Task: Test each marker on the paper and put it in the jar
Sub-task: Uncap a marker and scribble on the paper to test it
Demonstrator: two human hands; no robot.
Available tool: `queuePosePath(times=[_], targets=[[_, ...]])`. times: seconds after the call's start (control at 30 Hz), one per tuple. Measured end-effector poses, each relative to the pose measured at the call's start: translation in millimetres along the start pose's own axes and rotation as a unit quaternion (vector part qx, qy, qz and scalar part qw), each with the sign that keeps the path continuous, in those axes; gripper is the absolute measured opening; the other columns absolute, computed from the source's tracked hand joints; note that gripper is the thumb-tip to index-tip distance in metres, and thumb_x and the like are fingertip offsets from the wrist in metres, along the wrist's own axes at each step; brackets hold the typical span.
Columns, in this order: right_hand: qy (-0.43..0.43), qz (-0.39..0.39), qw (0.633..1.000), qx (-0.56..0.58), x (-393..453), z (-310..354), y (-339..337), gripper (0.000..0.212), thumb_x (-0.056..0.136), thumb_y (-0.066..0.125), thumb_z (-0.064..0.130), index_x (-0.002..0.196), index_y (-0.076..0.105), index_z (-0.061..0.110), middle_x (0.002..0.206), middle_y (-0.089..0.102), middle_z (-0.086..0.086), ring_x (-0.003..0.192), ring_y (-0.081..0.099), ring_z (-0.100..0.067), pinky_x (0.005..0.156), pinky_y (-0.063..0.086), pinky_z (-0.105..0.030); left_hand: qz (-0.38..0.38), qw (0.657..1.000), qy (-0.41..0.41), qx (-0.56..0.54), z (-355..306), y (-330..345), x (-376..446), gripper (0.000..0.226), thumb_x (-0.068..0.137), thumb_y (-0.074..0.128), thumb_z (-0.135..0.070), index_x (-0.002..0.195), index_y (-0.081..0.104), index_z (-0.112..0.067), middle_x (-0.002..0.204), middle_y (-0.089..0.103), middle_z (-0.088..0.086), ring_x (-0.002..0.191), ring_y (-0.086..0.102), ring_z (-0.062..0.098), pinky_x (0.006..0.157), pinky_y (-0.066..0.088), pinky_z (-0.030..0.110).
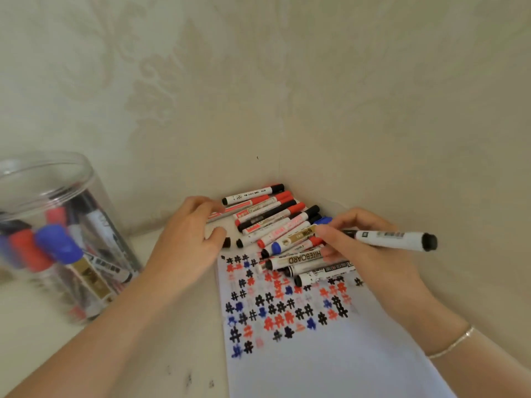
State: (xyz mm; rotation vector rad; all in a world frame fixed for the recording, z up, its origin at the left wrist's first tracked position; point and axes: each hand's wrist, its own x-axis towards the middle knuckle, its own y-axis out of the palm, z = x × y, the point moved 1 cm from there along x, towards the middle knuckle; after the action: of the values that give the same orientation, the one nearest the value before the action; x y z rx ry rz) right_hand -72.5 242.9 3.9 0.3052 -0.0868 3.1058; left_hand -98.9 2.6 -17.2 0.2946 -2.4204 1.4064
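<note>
The right hand point(365, 248), at centre right of the frame, has its fingers curled round a white marker with black ends point(393, 238), its black butt end pointing right. The tip end is hidden among the fingers, so whether it is capped cannot be told. The left hand point(189, 242), at centre, rests with bent fingers on the left edge of the heap of red, black and blue capped markers point(275, 222); whether it grips one is unclear.

This looks like the start of a test: the held marker next needs its tip brought down to a bare patch of the white paper sheet point(330, 357), below the red, black and blue hash marks.

The clear plastic jar point(57, 225), at left, already holds several markers.

One heap marker reads "HITEBOARD"; other labels are too blurred.
</note>
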Motion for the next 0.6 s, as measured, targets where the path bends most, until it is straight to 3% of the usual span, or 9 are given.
queuePosePath(times=[0.1, 0.2, 0.33, 0.4, 0.47, 0.53, 0.6], targets=[[0.048, 0.013, 0.996, 0.071, 7.5, 6.3, 16.2, 0.007, 0.082, 0.068, 0.014, 0.079, 0.072, 0.008, 0.08, 0.074, -0.011, 0.074, 0.072, -0.026, 0.073, 0.059, -0.033, 0.04, 0.999, -0.004, 0.023, 6.8, 7.3, -11.4, 0.039, 0.09, 0.056, -0.035, 0.126, 0.057, -0.023, 0.133, 0.046, -0.008, 0.122, 0.045, 0.012, 0.101, 0.035, 0.027], [0.093, 0.0, 0.991, 0.096, 14.1, 5.8, 31.5, 0.01, 0.087, 0.063, 0.01, 0.079, 0.068, 0.009, 0.081, 0.073, -0.011, 0.069, 0.07, -0.024, 0.074, 0.057, -0.037, 0.061, 0.997, 0.0, 0.048, 10.2, 18.1, -15.1, 0.042, 0.092, 0.052, -0.04, 0.131, 0.053, -0.025, 0.133, 0.046, -0.009, 0.12, 0.044, 0.01, 0.103, 0.037, 0.029], [0.112, -0.004, 0.989, 0.1, 19.2, 6.8, 45.3, 0.006, 0.086, 0.065, 0.008, 0.082, 0.059, 0.007, 0.081, 0.072, -0.013, 0.067, 0.069, -0.023, 0.071, 0.059, -0.035, 0.027, 0.998, 0.023, 0.044, 12.6, 20.5, -13.2, 0.028, 0.091, 0.058, -0.035, 0.117, 0.063, -0.027, 0.113, 0.057, -0.011, 0.103, 0.052, 0.011, 0.09, 0.043, 0.029], [0.11, -0.001, 0.986, 0.128, 19.7, 9.7, 50.1, 0.008, 0.086, 0.064, 0.005, 0.082, 0.057, 0.005, 0.075, 0.071, -0.012, 0.061, 0.067, -0.022, 0.065, 0.058, -0.033, -0.015, 0.998, 0.052, -0.026, 9.5, 15.2, -14.5, 0.024, 0.085, 0.067, -0.03, 0.109, 0.067, -0.03, 0.103, 0.06, -0.018, 0.098, 0.057, 0.007, 0.087, 0.045, 0.027], [0.1, 0.001, 0.983, 0.156, 19.1, 13.1, 54.3, 0.01, 0.088, 0.06, 0.003, 0.079, 0.054, 0.004, 0.066, 0.068, -0.011, 0.051, 0.063, -0.02, 0.054, 0.055, -0.029, -0.043, 0.988, 0.049, -0.143, 0.3, 5.5, -19.7, 0.025, 0.079, 0.072, -0.028, 0.103, 0.069, -0.034, 0.099, 0.065, -0.026, 0.097, 0.059, -0.004, 0.087, 0.043, 0.014], [0.085, 0.001, 0.982, 0.168, 17.0, 15.7, 57.2, 0.013, 0.089, 0.056, 0.003, 0.077, 0.053, 0.003, 0.059, 0.065, -0.011, 0.043, 0.057, -0.018, 0.045, 0.05, -0.027, -0.045, 0.969, 0.031, -0.241, -10.2, -2.5, -25.3, 0.025, 0.075, 0.076, -0.025, 0.097, 0.07, -0.035, 0.093, 0.069, -0.027, 0.094, 0.06, -0.011, 0.081, 0.038, 0.002], [0.066, 0.001, 0.983, 0.173, 15.1, 18.2, 59.6, 0.016, 0.09, 0.054, 0.002, 0.074, 0.052, 0.003, 0.053, 0.061, -0.009, 0.038, 0.053, -0.018, 0.041, 0.046, -0.025, -0.036, 0.957, 0.026, -0.287, -16.9, -6.7, -28.7, 0.027, 0.072, 0.078, -0.021, 0.093, 0.071, -0.036, 0.09, 0.069, -0.028, 0.09, 0.061, -0.011, 0.079, 0.037, 0.0]])
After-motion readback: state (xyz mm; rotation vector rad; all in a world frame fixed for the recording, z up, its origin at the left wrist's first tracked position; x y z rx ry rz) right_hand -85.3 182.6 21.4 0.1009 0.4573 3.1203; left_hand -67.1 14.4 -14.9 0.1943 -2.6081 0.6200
